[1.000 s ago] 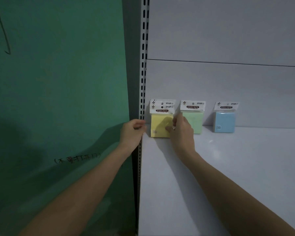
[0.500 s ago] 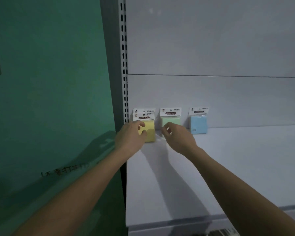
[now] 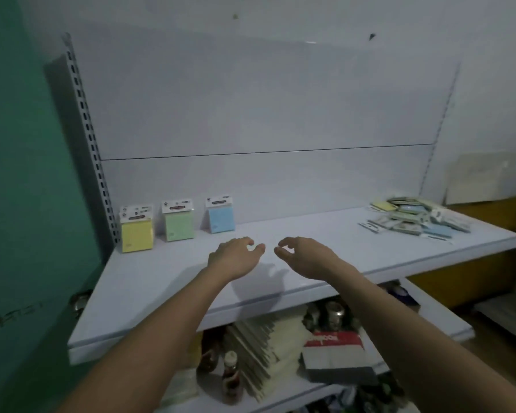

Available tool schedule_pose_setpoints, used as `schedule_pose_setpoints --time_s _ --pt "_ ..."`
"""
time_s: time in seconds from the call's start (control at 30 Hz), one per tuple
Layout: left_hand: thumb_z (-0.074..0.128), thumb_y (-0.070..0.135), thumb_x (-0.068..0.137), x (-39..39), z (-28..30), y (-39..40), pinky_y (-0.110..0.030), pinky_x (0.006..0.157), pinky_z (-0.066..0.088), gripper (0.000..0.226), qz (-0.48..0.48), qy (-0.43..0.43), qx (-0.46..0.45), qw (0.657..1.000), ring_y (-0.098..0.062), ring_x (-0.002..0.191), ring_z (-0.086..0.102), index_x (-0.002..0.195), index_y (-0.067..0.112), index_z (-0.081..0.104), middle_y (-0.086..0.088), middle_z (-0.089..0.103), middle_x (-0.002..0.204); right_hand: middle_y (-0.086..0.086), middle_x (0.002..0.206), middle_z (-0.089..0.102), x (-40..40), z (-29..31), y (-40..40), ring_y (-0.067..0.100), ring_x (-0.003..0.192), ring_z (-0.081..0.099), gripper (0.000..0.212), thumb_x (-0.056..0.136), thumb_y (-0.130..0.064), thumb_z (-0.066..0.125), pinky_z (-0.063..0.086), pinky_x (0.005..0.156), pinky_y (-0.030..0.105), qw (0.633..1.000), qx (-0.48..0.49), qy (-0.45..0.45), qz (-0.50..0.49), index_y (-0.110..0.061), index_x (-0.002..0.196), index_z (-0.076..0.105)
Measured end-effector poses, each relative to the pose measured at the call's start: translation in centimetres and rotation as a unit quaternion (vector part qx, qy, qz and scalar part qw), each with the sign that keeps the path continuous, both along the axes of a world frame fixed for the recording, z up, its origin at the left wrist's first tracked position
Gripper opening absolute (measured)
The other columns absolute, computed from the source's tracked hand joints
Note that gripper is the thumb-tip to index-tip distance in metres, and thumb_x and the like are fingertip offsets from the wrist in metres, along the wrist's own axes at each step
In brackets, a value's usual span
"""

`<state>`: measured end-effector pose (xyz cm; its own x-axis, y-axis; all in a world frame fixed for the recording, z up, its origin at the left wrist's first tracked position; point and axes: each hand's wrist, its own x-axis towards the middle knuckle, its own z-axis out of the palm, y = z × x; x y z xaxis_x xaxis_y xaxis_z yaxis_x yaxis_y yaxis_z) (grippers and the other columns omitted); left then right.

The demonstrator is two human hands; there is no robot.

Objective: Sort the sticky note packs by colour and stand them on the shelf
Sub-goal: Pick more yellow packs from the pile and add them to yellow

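- White metal shelving point(image 3: 310, 234) stands against a pale back panel, with a green wall to the left.
- Left hand point(image 3: 236, 257): hovers over the middle of the shelf, fingers loosely curled, holding nothing.
- Right hand point(image 3: 306, 256): just beside the left, thumb and fingers relaxed and slightly hooked, also empty.
- Standing packs, at the back left of the shelf and well apart from both hands: yellow pack point(image 3: 137, 231) beside the slotted upright point(image 3: 97, 162), green pack point(image 3: 178, 222) next to it, blue pack point(image 3: 220, 216) third. Each stands upright against the back panel. A second header card appears behind the yellow one; whether that is a second pack cannot be confirmed.
- Unsorted pile point(image 3: 414, 219): lies flat at the far right of the shelf, with yellow, green and blue packs mixed and overlapping.
- Handling estimate: each pack is probably light, a stiff paper block in a slick film sleeve with a thin card header. Grip the block by its side edges, not by the header, which may bend.
- Risk estimate: a standing pack likely tips if nudged; set new packs down squarely.
- Obstructions: none visible between the hands and the pile. The lower shelf point(image 3: 280, 353) holds bottles, stacked papers and a red-and-grey box, clear of the working path.
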<state>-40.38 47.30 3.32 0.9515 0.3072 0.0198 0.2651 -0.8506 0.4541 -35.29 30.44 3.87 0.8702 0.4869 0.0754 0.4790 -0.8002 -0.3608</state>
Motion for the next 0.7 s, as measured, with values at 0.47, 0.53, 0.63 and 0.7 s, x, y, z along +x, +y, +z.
schedule_pose_setpoints --time_s 0.47,0.53,0.63,0.7 --pt "0.034 0.064 0.089 10.7 -0.4 -28.5 -0.045 0.108 0.035 0.059 -0.185 0.025 0.023 0.982 -0.023 0.132 0.043 0.138 0.033 0.045 0.005 0.044 0.148 0.001 0.136 0.056 6.5 -2.0 -29.6 0.021 0.113 0.057 0.051 0.094 -0.056 0.037 0.049 0.095 0.041 0.986 0.026 0.023 -0.162 -0.028 0.135 0.050" --pt "0.035 0.064 0.089 13.9 -0.8 -30.2 -0.044 0.108 0.035 0.059 -0.190 0.022 0.014 0.981 -0.022 0.133 0.042 0.138 0.033 0.045 0.005 0.044 0.148 0.000 0.137 0.056 8.6 -2.6 -31.7 0.020 0.117 0.055 0.053 0.093 -0.060 0.036 0.048 0.097 0.042 0.984 0.028 0.025 -0.177 -0.029 0.134 0.051" --pt "0.035 0.064 0.088 19.0 -1.8 -32.6 -0.045 0.108 0.035 0.059 -0.196 0.009 -0.010 0.981 -0.021 0.133 0.042 0.138 0.034 0.045 0.005 0.044 0.148 -0.001 0.136 0.057 12.4 -3.5 -34.5 0.019 0.116 0.056 0.052 0.093 -0.059 0.037 0.049 0.096 0.041 0.980 0.031 0.031 -0.197 -0.029 0.133 0.052" --pt "0.035 0.062 0.089 22.0 -2.5 -34.2 -0.045 0.108 0.035 0.057 -0.202 0.006 -0.021 0.979 -0.023 0.134 0.042 0.138 0.034 0.044 0.005 0.044 0.148 -0.001 0.134 0.057 15.1 -3.6 -36.2 0.017 0.113 0.057 0.051 0.093 -0.058 0.039 0.051 0.095 0.040 0.977 0.034 0.036 -0.207 -0.028 0.132 0.052"
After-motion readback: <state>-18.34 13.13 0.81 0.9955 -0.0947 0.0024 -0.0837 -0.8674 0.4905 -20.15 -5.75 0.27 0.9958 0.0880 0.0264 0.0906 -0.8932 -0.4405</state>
